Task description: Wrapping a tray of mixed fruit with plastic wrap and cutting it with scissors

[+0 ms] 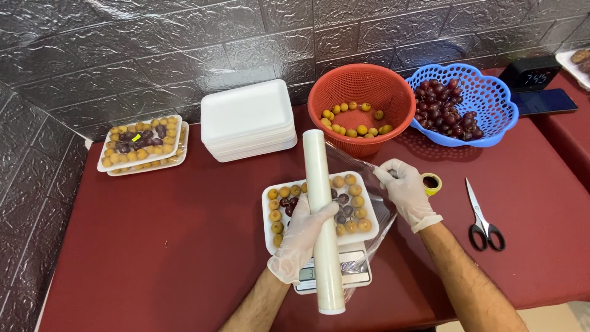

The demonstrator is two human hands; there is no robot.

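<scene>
My left hand (302,237), in a white glove, grips a long white roll of cling film (322,203) held lengthwise over a white foam tray (268,229). The tray holds small yellow fruits around dark grapes and sits on a small digital scale (335,275). My gloved right hand (407,192) pinches the edge of the clear film sheet (369,178) pulled out to the right of the roll, over the tray's right side.
A stack of blank foam trays (247,120) stands behind, two filled trays (142,145) at far left. A red basket (361,104) holds yellow fruits; a blue basket (476,98) holds grapes. Tape roll (431,183), scissors (484,220), a phone (544,101) and a clock (530,74) lie right.
</scene>
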